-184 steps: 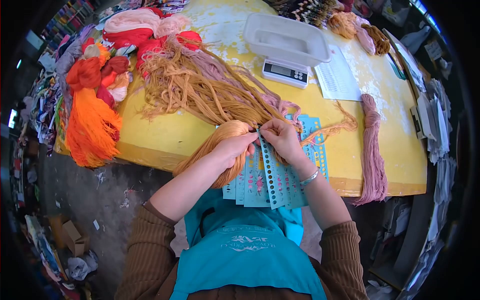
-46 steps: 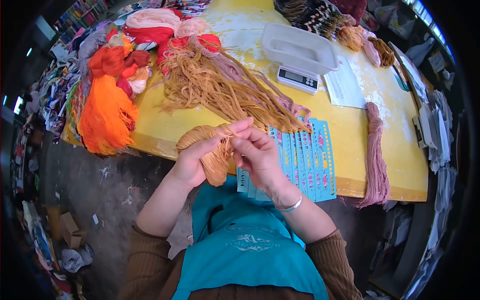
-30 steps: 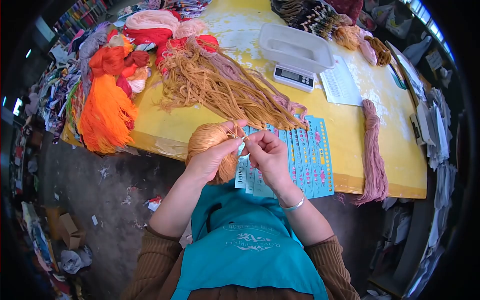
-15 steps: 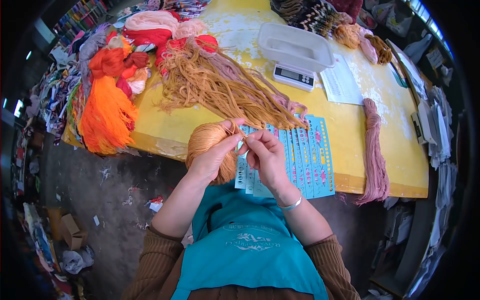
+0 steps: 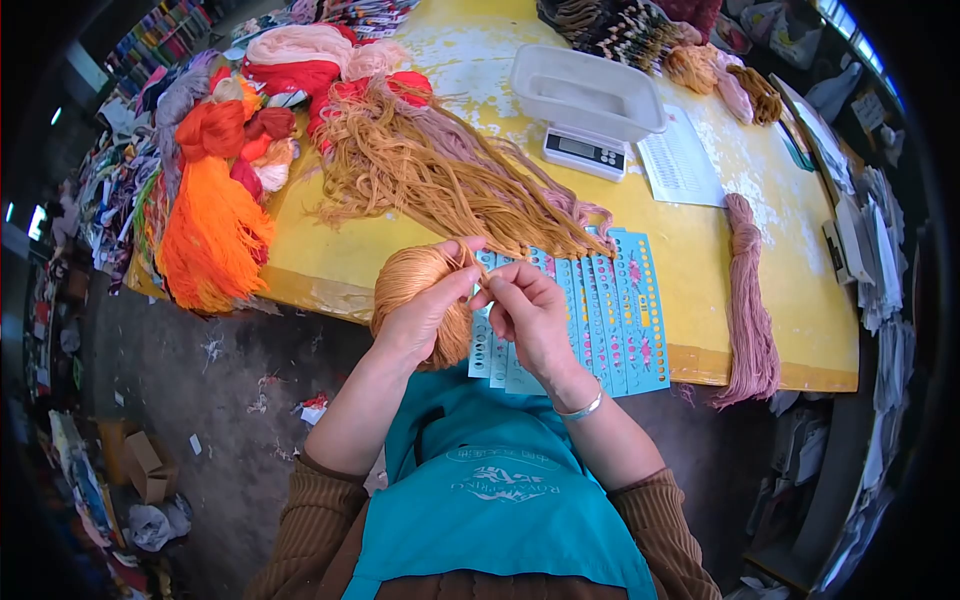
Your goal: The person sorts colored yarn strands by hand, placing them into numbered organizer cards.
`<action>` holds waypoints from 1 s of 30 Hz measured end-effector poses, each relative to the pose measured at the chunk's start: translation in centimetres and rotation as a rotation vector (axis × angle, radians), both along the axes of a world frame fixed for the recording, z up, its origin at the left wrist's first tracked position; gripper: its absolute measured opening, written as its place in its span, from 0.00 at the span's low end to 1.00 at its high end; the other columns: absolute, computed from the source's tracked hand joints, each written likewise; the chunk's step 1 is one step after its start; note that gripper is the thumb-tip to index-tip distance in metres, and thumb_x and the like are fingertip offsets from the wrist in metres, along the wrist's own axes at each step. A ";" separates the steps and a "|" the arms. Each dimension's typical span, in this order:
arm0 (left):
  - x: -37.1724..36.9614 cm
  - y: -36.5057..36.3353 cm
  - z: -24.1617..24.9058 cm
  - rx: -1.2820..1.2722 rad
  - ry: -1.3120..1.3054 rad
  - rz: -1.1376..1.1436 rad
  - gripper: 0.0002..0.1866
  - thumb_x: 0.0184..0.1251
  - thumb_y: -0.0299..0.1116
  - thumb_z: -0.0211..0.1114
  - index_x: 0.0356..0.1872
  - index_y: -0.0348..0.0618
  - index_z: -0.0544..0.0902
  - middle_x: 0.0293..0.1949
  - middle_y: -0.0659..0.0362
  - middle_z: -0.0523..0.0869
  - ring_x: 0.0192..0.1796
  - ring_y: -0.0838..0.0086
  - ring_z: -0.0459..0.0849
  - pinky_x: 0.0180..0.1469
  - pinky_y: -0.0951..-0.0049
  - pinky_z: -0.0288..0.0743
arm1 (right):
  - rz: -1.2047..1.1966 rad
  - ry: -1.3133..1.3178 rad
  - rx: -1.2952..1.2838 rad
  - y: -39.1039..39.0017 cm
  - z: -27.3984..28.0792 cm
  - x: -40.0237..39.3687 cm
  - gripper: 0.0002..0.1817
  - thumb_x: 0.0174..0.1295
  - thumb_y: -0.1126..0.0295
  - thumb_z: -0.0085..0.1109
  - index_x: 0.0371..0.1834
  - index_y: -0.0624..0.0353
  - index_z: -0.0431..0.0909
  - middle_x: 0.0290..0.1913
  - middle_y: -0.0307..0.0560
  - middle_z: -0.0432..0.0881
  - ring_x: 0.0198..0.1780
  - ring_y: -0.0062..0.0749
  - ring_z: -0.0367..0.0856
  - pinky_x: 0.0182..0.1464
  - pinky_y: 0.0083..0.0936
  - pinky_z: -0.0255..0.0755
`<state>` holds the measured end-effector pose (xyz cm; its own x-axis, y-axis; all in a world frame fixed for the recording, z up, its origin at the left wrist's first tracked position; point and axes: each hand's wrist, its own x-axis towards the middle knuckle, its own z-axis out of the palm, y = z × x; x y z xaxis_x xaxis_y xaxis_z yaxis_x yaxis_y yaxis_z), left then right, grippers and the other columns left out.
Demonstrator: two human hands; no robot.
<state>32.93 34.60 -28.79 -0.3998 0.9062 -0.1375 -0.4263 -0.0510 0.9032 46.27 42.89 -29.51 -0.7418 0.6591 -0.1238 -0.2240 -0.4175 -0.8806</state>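
A thick golden-tan skein of thread point(image 5: 405, 285) hangs from my left hand point(image 5: 420, 318), whose fingers are wrapped round it near the table's front edge. My right hand point(image 5: 530, 310) is closed in a pinch on a strand of the same thread, close to the left fingertips. Below and beyond my right hand lie turquoise cards point(image 5: 635, 330) with rows of punched holes and pink flower prints. Long loose tan and mauve threads point(image 5: 440, 180) spread over the table, their ends reaching the top of the cards.
On the yellow table point(image 5: 690, 300) stand a digital scale point(image 5: 585, 152) and a clear plastic tub point(image 5: 588, 95). Beside them lies a printed sheet point(image 5: 682, 160). A mauve skein point(image 5: 748, 300) hangs over the front edge at right. Orange thread point(image 5: 212, 235) is heaped at left.
My hands stay almost in place with the fingers shifting slightly at the strand. The view has moved very slightly.
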 end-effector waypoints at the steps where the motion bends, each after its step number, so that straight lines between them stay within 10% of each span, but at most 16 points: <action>1: 0.0 0.0 0.1 0.002 0.000 0.002 0.21 0.67 0.29 0.63 0.61 0.37 0.74 0.41 0.63 0.79 0.45 0.83 0.77 0.50 0.81 0.72 | 0.005 -0.009 0.013 0.0 0.0 0.0 0.06 0.70 0.69 0.52 0.38 0.59 0.76 0.30 0.42 0.85 0.17 0.12 0.68 0.18 0.10 0.57; 30: 0.2 0.2 1.0 -0.013 -0.059 -0.038 0.21 0.66 0.30 0.57 0.58 0.32 0.76 0.32 0.65 0.77 0.33 0.83 0.72 0.39 0.82 0.68 | 0.034 -0.049 0.147 0.4 -0.2 -0.4 0.04 0.66 0.72 0.58 0.38 0.62 0.77 0.25 0.36 0.79 0.19 0.12 0.68 0.19 0.11 0.58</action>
